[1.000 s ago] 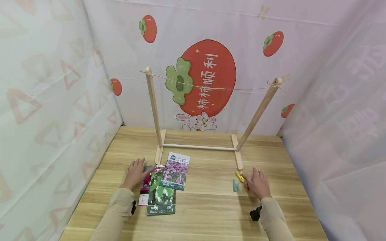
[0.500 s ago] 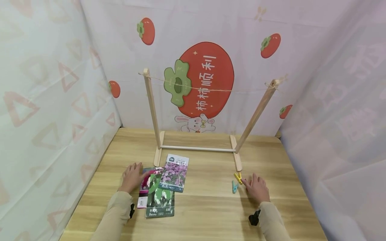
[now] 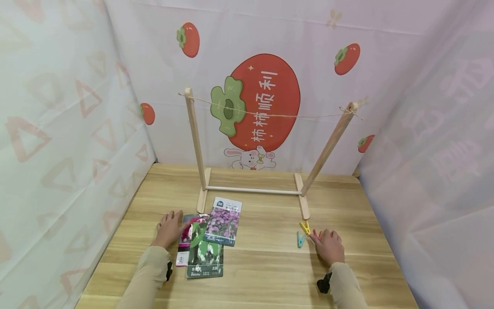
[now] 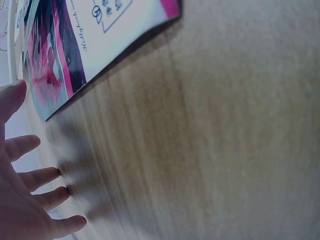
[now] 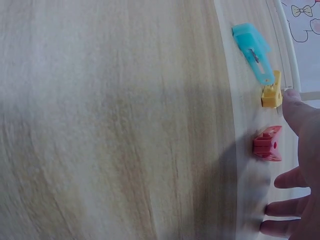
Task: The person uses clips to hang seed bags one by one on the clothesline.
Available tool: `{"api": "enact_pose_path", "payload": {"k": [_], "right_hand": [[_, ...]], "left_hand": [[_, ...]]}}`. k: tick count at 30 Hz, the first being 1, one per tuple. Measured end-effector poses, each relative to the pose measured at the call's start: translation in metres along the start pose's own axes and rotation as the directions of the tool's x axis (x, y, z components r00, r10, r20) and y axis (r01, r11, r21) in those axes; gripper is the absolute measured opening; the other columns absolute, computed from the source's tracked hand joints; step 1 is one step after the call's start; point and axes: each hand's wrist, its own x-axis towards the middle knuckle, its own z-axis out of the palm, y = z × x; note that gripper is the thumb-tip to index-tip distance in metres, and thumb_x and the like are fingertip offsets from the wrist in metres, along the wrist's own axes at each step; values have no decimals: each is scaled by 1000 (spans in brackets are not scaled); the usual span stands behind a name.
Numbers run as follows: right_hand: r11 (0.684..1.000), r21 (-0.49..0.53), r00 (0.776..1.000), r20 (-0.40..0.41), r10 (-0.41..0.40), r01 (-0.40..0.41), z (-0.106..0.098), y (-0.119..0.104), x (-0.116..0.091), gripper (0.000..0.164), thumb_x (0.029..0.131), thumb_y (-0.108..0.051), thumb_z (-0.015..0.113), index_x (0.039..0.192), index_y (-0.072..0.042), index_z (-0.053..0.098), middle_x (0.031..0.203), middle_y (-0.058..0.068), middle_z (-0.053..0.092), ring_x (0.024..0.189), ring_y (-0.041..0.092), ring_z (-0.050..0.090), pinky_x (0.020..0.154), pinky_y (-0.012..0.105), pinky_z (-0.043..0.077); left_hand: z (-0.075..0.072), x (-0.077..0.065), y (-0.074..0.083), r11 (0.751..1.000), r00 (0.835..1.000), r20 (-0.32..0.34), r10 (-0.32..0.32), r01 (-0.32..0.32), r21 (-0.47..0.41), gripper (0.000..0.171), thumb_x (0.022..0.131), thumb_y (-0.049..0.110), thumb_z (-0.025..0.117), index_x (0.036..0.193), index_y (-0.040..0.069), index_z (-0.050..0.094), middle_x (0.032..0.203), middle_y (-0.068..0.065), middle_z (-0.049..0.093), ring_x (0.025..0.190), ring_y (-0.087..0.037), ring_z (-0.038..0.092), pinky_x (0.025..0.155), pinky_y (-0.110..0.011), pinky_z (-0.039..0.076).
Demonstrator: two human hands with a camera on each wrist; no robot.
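My left hand point(image 3: 168, 229) is beside the left edge of several overlapping seed packets, its thumb near the magenta-flower packet point(image 3: 183, 249). In the left wrist view the fingers are spread and hold nothing. A green packet point(image 3: 204, 259) and a purple-flower packet point(image 3: 224, 221) overlap it. On the right, my right hand point(image 3: 331, 246) hovers by small clothespins with relaxed fingers. A yellow clothespin point(image 3: 305, 227) and a teal clothespin point(image 3: 300, 239) lie left of it. Between thumb and fingers in the right wrist view is a red clothespin point(image 5: 268, 144), apparently ungripped.
Behind the packets stands a wooden frame with two posts point(image 3: 196, 141) and a white crossbar point(image 3: 254, 189) low down. A thin string point(image 3: 278, 115) is tied between the post tops. Printed cloth walls point(image 3: 320, 141) enclose the wooden table point(image 3: 262, 274) at the back and sides.
My right hand has drawn back slightly towards me beside the clothespins. My left hand has shifted a little to the left. The packets and frame stay in place; the head view tilts slightly.
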Motion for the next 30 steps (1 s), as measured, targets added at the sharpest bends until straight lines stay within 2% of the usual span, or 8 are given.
{"api": "enact_pose_path", "payload": {"k": [10, 17, 21, 25, 30], "right_hand": [[1000, -19, 999, -33, 22, -23, 2, -1, 5, 56, 98, -42, 53, 120, 9, 51, 125, 42, 42, 117, 57, 43, 93, 67, 42], [1000, 3, 996, -89, 22, -22, 5, 1, 8, 37, 96, -27, 58, 114, 5, 56, 120, 37, 46, 110, 52, 46, 86, 62, 44], [1000, 7, 994, -110, 6, -6, 2, 0, 6, 37, 95, -24, 58, 117, 5, 58, 121, 38, 46, 109, 53, 47, 84, 63, 44], [1000, -10, 995, -96, -1, 0, 1, -1, 5, 42, 95, -24, 57, 124, 6, 56, 123, 40, 45, 110, 53, 47, 85, 63, 45], [1000, -7, 995, -103, 2, -3, -2, -2, 4, 37, 94, -26, 61, 114, 5, 59, 115, 36, 48, 102, 50, 49, 79, 60, 47]], "left_hand": [[5, 0, -2, 1000, 1000, 1, -8, 8, 2, 62, 96, 41, 56, 145, 5, 41, 151, -37, 24, 138, -59, 17, 105, -79, 16], [4, 0, 1, 1000, 1000, 2, -6, 6, 11, 56, 95, 34, 59, 142, 5, 47, 150, -37, 26, 137, -59, 20, 104, -78, 21], [1, -3, 0, 999, 999, -23, 26, -25, 25, 52, 94, 33, 62, 138, 6, 52, 147, -38, 30, 134, -61, 26, 100, -78, 27], [-2, -5, -3, 998, 998, -23, 52, -51, 33, 54, 92, 34, 65, 137, 6, 53, 146, -40, 31, 132, -62, 28, 97, -78, 30], [-3, -3, -6, 997, 997, 7, 79, -79, 22, 64, 85, 38, 72, 138, 7, 53, 145, -41, 30, 131, -65, 26, 97, -79, 29]]}}
